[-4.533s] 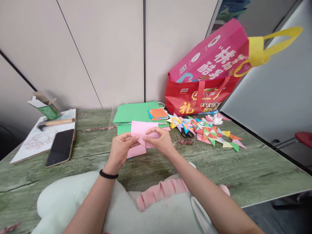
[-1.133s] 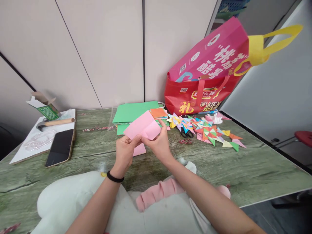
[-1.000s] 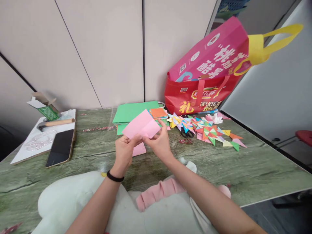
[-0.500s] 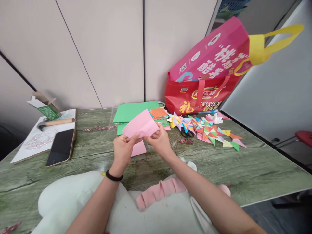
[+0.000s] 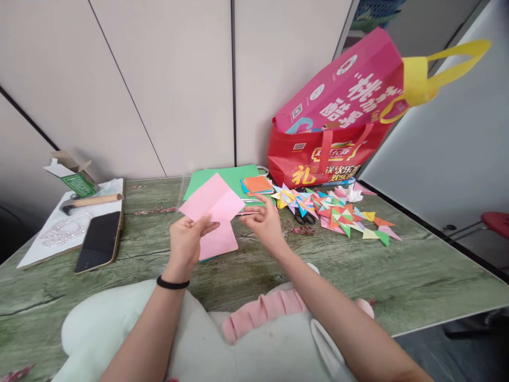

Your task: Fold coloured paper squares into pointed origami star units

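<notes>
Paper [image 5: 212, 199], pink and creased, tilts above the desk [image 5: 397, 281] in the pinching grip of the left hand [image 5: 186, 241], while the right hand [image 5: 264, 223], its grip parted, hovers near the paper's corner, a pink-topped paper stack [image 5: 220, 240] lying below.

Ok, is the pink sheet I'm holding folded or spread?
Spread: your left hand holds the sheet with both halves showing, either side of a crease.
</notes>
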Demonstrator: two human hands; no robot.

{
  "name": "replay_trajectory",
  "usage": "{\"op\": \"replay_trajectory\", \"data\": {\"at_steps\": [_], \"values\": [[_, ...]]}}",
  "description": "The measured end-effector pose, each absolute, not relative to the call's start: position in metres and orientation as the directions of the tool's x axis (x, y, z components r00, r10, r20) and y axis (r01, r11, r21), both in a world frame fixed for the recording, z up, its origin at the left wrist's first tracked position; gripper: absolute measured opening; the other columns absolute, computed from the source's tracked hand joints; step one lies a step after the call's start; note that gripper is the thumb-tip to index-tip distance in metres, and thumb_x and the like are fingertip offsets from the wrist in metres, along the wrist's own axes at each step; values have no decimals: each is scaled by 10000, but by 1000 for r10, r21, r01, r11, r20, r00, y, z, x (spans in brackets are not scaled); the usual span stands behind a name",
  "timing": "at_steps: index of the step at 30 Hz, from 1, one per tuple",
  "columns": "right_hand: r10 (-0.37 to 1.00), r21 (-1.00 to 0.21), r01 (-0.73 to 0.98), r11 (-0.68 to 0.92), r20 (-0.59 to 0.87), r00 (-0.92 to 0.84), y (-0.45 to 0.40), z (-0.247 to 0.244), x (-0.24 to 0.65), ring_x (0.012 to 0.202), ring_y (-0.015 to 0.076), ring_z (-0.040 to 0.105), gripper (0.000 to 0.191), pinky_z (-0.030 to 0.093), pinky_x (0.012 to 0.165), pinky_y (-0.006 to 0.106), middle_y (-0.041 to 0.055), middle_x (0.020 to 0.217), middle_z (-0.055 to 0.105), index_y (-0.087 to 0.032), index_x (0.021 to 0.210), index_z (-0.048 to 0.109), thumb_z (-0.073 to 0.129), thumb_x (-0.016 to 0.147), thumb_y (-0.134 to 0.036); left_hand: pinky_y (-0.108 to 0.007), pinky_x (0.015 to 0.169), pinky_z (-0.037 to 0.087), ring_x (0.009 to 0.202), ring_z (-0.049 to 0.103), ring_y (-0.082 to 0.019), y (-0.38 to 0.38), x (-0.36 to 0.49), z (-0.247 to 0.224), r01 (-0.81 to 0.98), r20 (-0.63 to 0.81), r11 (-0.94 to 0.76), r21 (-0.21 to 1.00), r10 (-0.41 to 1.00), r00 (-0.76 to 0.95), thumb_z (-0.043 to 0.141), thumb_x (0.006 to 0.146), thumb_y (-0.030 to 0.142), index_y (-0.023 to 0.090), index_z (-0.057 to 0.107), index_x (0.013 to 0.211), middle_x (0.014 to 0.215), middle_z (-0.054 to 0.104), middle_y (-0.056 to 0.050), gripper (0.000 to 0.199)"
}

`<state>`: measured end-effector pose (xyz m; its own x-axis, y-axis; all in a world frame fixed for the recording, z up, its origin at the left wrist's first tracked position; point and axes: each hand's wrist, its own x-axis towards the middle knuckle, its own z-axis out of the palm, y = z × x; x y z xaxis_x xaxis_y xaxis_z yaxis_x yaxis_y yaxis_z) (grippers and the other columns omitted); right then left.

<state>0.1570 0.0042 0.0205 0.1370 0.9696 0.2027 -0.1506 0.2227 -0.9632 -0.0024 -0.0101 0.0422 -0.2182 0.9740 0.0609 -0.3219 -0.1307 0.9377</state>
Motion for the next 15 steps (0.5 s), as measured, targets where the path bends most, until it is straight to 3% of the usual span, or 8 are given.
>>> {"op": "replay_trajectory", "data": {"at_steps": [3,5,8,12,15], "values": [[956,-943,-190,274,246,157,9,22,162,836,162,622,531,500,775,334,64,954,600,-200,1067,393,635,594,-199,-353,686,553,589,649,-184,-7,-10,43,-234,43,-96,967,974,-222,794,472,253,90,652,664,635,689,-48,289],[958,-938,-206,280,259,125,9,21,162,900,173,606,631,494,792,335,82,1006,597,-206,1102,371,692,560,-227,-345,665,550,583,649,-192,-8,-10,43,-179,-1,-23,984,991,-134,793,469,261,82,664,676,647,694,-66,303],[978,-960,-189,208,198,68,9,17,161,783,172,632,766,510,720,328,60,920,628,-204,1167,349,741,511,-256,-324,603,543,565,645,-204,-11,-7,41,-64,-23,22,998,1000,-7,779,486,281,88,675,663,625,691,-71,282],[991,-981,-142,132,132,12,11,11,162,625,160,620,586,507,603,302,10,697,643,-171,1055,464,722,541,-288,-277,512,507,518,625,-195,-12,-3,39,133,-19,10,991,998,66,776,469,281,122,672,616,563,674,-43,240],[993,-979,-169,117,117,10,12,9,163,610,150,612,497,506,598,301,17,701,654,-163,982,492,712,551,-279,-285,487,483,554,632,-227,-4,-11,48,290,-9,-12,957,997,71,778,455,292,157,684,811,602,691,-39,392]]}}
